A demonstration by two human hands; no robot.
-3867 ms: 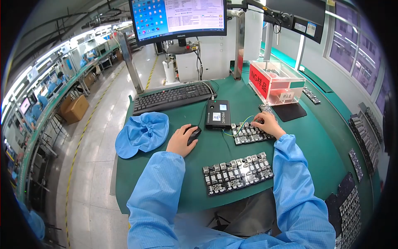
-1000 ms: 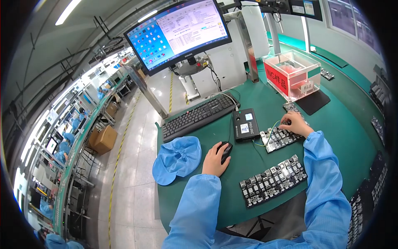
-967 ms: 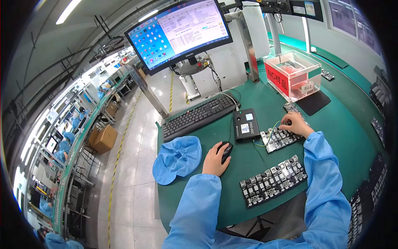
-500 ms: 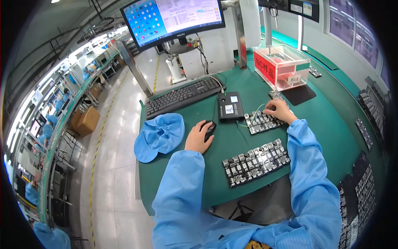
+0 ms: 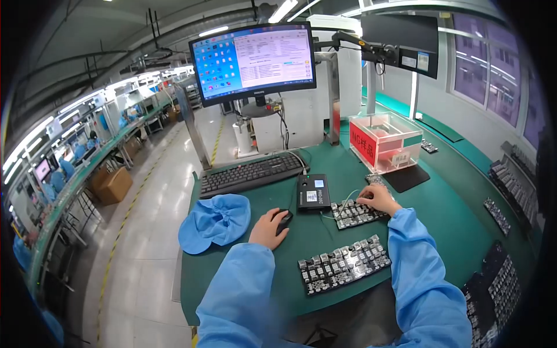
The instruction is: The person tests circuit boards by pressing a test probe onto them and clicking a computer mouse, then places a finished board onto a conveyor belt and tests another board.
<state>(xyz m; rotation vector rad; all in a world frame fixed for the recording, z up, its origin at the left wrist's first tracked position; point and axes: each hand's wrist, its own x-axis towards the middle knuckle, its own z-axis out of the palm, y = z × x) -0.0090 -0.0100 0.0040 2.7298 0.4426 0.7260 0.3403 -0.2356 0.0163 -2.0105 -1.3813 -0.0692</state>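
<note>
My left hand (image 5: 268, 229) rests curled over a black computer mouse (image 5: 284, 220) on the green mat. My right hand (image 5: 378, 199) is closed in a pinch at the upper right part of a panel of small circuit boards (image 5: 355, 216). A thin pale green cable (image 5: 347, 200) loops up close to these fingers; what is between the fingertips is hidden. Left of that panel lies a black box with a small lit screen (image 5: 313, 192). Nearer to me, a second panel of circuit boards (image 5: 345, 265) lies at a slant, with neither hand on it.
A blue cloth cap (image 5: 216, 223) lies left of the mouse. Behind are a black keyboard (image 5: 252, 173) and a lit monitor (image 5: 255, 64). At back right stands a clear box with a red label (image 5: 386, 142) beside a black pad (image 5: 408, 179). More board panels (image 5: 503, 290) lie at far right.
My view has tilted upward, so the bench sits lower and more of the monitor shows. My left hand stays on the mouse and my right hand stays at the same panel.
</note>
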